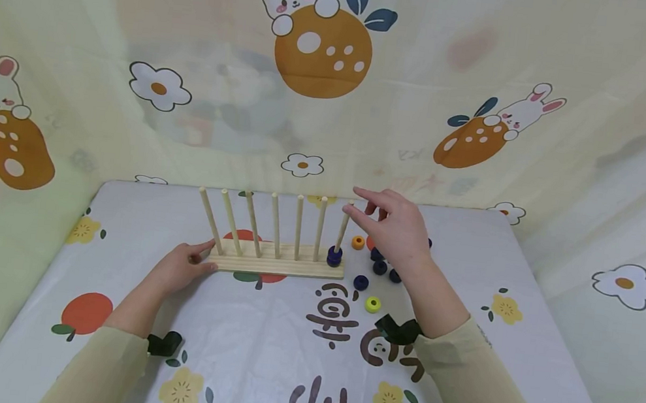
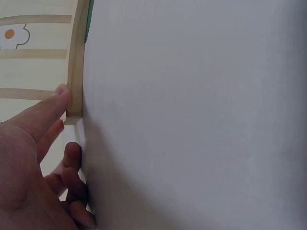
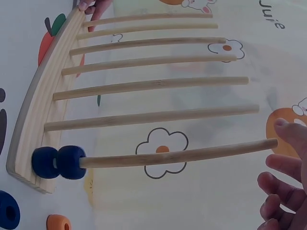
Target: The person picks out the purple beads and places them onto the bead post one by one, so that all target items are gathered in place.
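A wooden peg rack with a row of upright pegs stands on the table. My left hand holds the rack's left end between thumb and fingers; in the left wrist view the thumb lies against the base's end. Two dark blue beads are stacked at the bottom of the rightmost peg. Around that peg's top is my right hand, thumb and index finger apart with nothing between them. The other pegs carry no beads.
Right of the rack lie loose beads: an orange bead, a yellow-green bead, a blue bead and several dark ones partly under the right hand. A printed cloth covers the table, and a patterned curtain hangs behind.
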`<action>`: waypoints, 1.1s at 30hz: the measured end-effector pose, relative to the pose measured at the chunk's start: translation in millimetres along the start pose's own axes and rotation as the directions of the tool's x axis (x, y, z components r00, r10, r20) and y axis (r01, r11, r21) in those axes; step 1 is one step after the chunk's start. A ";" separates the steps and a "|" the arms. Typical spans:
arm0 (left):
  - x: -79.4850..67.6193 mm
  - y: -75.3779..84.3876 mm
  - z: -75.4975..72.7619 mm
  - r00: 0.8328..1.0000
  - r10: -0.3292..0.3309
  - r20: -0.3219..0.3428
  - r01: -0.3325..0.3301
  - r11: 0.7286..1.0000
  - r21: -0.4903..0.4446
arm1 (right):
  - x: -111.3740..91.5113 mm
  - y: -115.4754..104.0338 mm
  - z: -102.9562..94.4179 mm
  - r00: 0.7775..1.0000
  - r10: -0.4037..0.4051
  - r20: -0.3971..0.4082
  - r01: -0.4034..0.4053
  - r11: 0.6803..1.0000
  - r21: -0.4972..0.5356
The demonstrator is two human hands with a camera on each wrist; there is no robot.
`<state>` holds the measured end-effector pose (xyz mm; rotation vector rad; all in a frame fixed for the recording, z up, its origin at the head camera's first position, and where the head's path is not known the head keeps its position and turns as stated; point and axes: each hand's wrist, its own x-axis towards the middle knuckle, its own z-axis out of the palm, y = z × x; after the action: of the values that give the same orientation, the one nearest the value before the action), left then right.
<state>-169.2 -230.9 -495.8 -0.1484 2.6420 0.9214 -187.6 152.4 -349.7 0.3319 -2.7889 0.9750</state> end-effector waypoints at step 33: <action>1.4 -0.2 -0.3 1.000 -0.016 0.004 0.016 1.000 -0.005 | -22.0 46.6 22.9 0.993 0.044 0.107 -0.032 0.993 -0.111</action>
<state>-170.5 -231.2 -496.2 -0.1679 2.6316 0.9219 -180.6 176.8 -400.1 0.3275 -2.9440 0.8317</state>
